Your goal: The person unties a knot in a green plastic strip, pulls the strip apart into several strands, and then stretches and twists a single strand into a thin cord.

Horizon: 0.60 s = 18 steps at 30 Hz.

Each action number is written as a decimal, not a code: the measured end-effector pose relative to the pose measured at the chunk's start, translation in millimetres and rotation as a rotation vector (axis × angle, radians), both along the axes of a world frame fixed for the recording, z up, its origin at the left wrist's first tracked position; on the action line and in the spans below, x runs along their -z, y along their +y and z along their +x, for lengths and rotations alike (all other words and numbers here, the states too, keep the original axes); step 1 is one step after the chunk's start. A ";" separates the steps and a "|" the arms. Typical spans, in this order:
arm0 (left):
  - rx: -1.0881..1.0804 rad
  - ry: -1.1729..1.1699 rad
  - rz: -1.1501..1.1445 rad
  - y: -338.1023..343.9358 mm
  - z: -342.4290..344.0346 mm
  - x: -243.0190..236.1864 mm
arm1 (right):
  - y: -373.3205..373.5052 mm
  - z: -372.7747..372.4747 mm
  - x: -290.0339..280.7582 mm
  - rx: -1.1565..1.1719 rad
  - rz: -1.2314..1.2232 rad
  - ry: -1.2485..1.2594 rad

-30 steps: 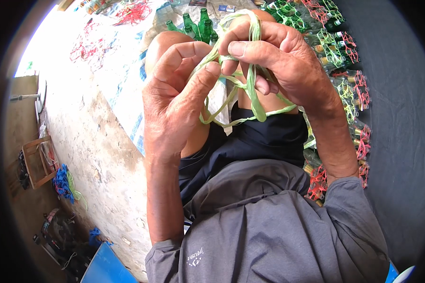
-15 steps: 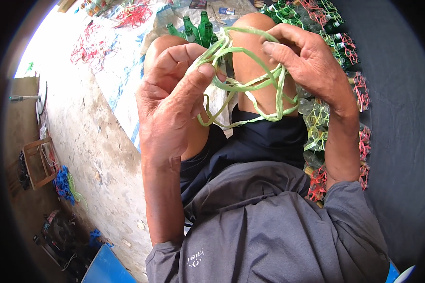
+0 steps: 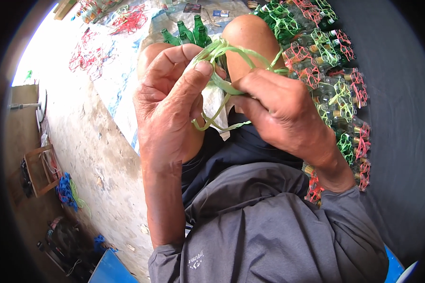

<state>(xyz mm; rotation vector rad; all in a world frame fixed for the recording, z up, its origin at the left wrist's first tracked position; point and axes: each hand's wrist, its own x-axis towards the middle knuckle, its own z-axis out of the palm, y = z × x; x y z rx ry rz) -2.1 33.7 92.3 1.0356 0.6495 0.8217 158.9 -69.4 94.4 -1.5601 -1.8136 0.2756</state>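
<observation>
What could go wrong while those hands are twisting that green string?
The green string is pinched only at the fingertips of the left hand and right hand, so it might slip out and the loops could come undone. Its loose ends dangle under the hands and could tangle. The green glass bottles stand just past the knees, so a sudden leg move might knock them over.

Head-worn view, steeply downward, close.
</observation>
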 end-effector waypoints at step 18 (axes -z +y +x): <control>-0.133 0.144 -0.029 10.7 9.9 20.4 | -65.4 141.8 -120.0 -0.673 0.004 1.040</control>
